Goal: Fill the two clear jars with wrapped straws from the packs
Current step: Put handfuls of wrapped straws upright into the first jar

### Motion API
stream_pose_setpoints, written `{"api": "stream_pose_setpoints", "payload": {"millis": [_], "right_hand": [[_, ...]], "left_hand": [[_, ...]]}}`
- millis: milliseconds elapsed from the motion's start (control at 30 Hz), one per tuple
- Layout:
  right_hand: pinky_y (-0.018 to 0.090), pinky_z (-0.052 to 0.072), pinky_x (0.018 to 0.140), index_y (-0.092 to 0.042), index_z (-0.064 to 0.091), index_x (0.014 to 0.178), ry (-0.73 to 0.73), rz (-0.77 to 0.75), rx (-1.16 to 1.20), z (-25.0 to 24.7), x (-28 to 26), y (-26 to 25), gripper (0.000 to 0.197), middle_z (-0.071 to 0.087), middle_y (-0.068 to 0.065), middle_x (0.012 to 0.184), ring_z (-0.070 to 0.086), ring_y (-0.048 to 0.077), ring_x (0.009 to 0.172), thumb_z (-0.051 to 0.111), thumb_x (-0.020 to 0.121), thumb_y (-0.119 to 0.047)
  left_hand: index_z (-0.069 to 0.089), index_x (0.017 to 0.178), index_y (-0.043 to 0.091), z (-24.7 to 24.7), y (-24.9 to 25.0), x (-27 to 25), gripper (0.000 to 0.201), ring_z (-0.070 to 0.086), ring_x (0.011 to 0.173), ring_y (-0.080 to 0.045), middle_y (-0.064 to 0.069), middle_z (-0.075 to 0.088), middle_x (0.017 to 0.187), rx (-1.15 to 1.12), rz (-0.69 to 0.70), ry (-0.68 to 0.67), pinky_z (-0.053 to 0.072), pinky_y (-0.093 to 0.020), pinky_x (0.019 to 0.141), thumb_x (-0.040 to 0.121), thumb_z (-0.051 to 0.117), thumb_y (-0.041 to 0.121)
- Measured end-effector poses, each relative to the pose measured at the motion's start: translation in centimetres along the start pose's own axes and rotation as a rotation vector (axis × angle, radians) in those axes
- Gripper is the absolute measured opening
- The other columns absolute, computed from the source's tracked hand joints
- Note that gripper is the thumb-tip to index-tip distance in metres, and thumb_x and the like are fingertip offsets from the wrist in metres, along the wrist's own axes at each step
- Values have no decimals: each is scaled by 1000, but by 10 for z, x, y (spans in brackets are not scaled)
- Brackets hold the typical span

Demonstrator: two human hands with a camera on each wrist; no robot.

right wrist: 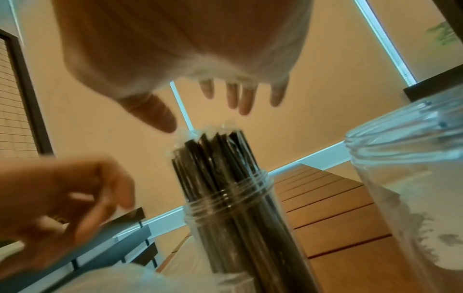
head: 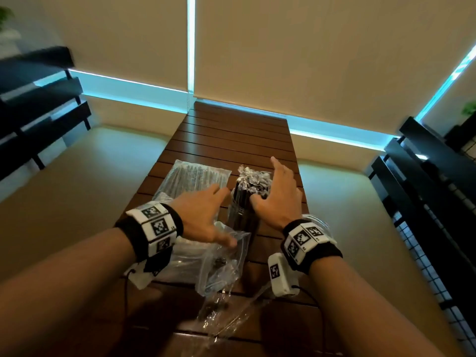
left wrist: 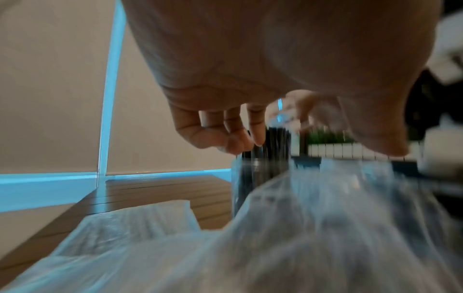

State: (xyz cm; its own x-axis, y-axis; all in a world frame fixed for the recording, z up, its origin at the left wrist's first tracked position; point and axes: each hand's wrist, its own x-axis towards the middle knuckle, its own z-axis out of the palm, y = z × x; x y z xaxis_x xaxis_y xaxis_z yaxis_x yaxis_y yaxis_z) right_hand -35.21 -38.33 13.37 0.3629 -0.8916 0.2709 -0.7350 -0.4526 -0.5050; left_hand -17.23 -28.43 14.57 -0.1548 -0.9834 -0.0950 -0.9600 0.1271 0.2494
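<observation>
On the slatted table (head: 226, 140), the spread right hand (head: 277, 199) hovers over the straw-filled jar (right wrist: 233, 214); the left hand (head: 203, 215), fingers loose, holds nothing beside it.

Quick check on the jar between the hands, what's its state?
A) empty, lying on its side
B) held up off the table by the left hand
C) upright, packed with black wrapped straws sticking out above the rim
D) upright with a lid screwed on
C: the jar stands upright on the table, lidless, with the straws rising above its threaded rim; the right hand hovers open over them.
</observation>
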Motion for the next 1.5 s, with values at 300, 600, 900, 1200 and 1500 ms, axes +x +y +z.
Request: {"api": "stream_pose_setpoints", "payload": {"millis": [300, 600, 900, 1200, 1500], "right_hand": [[32, 45, 60, -20, 53, 73, -302, -318, 35, 26, -63, -31, 6, 56, -4, 72, 51, 15, 65, 52, 74, -14], [35, 43, 93, -8, 45, 131, -615, -142, -192, 117, -72, -44, 42, 50, 13, 131, 50, 30, 120, 52, 93, -24], [38, 48, 92, -20, 46, 129, -597, -167, -365, 156, -74, -62, 34, 56, 6, 127, 56, 28, 118, 45, 95, -23], [39, 42, 100, -12, 52, 130, -624, -232, -463, 127, -68, -75, 34, 54, 11, 132, 51, 29, 125, 45, 98, -22], [35, 45, 68, -13, 65, 99, -634, -343, -825, -34, -46, -101, 21, 60, 4, 86, 61, 27, 79, 47, 97, -22]], "left_hand": [[53, 93, 18, 12, -9, -7, 11, 56, 78, -20, 0, 59, 86, -3, -159, -11, 46, -30, 66, 83, 57, 17], [55, 94, 18, -6, -8, -29, 8, 48, 78, -14, 6, 51, 87, -64, 67, 82, 37, -25, 68, 89, 55, 12], [51, 95, 20, -9, -20, -43, 12, 42, 80, -13, 7, 44, 92, -39, 129, 77, 33, -22, 70, 90, 56, 11], [50, 94, 23, -1, -35, -36, 12, 45, 80, -11, 8, 45, 92, -53, 68, 170, 32, -20, 70, 91, 53, 12], [61, 121, 20, 14, -32, -5, 35, 56, 106, -26, -5, 56, 114, -104, -216, 187, 45, -34, 89, 89, 56, 5]]}}
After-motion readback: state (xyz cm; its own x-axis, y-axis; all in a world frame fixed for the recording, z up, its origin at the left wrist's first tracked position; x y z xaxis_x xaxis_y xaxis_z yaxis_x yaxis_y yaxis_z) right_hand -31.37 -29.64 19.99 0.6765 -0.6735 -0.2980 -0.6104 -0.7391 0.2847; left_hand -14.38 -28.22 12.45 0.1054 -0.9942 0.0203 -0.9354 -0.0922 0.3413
